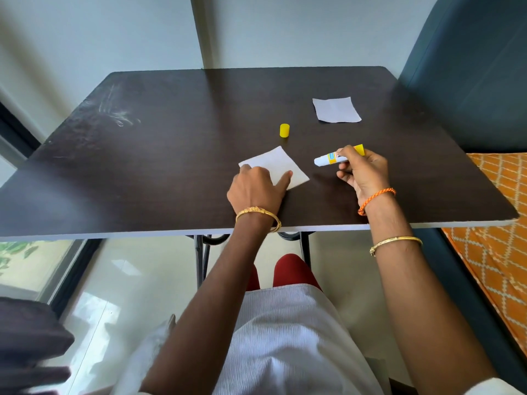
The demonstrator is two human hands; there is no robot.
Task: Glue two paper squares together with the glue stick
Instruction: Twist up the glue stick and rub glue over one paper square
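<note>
A white paper square (281, 163) lies near the front middle of the dark table (171, 155). My left hand (255, 191) presses on its near-left part, fingers spread flat on it. My right hand (363, 172) holds the uncapped white and yellow glue stick (332, 158) just right of that square, its white tip pointing left, slightly above the table. The yellow cap (284, 130) stands upright behind the near square. A second white paper square (336, 109) lies farther back on the right.
The table's front edge runs just under my wrists. A dark blue chair back (470, 67) and an orange patterned cushion (496, 223) sit to the right. Walls close off the back, and a dark object (28, 337) is at lower left.
</note>
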